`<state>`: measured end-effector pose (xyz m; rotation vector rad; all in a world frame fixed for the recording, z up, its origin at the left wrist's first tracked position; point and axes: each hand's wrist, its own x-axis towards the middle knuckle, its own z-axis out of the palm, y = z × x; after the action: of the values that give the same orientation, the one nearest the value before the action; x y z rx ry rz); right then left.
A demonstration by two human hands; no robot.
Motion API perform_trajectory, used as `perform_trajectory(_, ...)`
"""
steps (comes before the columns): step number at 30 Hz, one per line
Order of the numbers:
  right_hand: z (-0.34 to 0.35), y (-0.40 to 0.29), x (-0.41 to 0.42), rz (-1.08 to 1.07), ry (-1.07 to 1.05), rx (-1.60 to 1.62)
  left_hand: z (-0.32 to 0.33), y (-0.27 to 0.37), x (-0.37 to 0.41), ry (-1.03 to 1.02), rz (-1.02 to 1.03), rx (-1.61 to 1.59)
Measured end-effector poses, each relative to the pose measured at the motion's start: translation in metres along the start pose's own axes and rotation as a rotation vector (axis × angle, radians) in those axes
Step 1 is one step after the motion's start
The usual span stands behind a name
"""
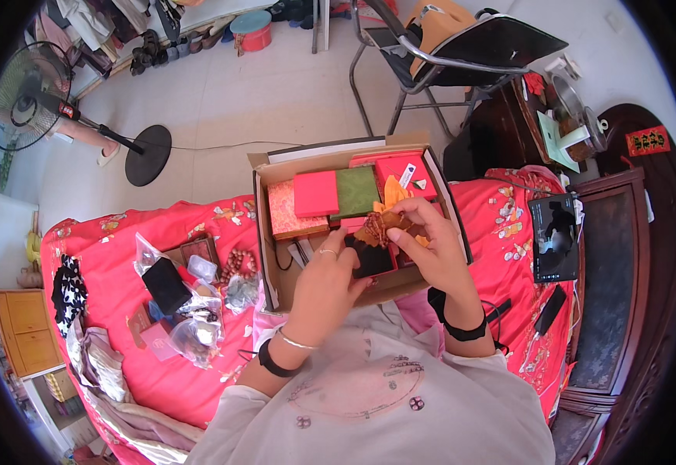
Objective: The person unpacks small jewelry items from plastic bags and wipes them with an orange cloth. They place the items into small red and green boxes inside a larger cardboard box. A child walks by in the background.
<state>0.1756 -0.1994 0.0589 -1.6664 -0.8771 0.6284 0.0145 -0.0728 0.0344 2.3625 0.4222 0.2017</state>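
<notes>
A cardboard box (265, 256) rests in front of me, holding a red box (316, 193), a green box (356, 192) and a patterned box (291, 209). My right hand (431, 238) pinches a string of brown beads (376, 228) together with orange-yellow cloth (395, 190) above the box. Beside it, my left hand (329, 279) is at a small box with a black inside (372, 258); its fingers are curled near the rim, and whether they grip it is unclear.
On the red bedspread (152, 383) at left lie a black box (166, 285), plastic bags (198, 337) and a beaded string (239, 266). A tablet (554, 238) and a black phone-like object (550, 311) lie at right. A standing fan (148, 156) and folding chair (425, 70) stand beyond.
</notes>
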Motion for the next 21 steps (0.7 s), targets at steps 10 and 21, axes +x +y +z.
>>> perform_trajectory(10, 0.011, -0.003, 0.001, 0.149, -0.307, -0.247, 0.002, -0.002, 0.001, 0.056, -0.010, -0.113)
perform_trajectory(21, 0.032, 0.009, -0.017, -0.158, -0.132, -0.699, 0.003, -0.004, 0.001, 0.063, -0.005, -0.098)
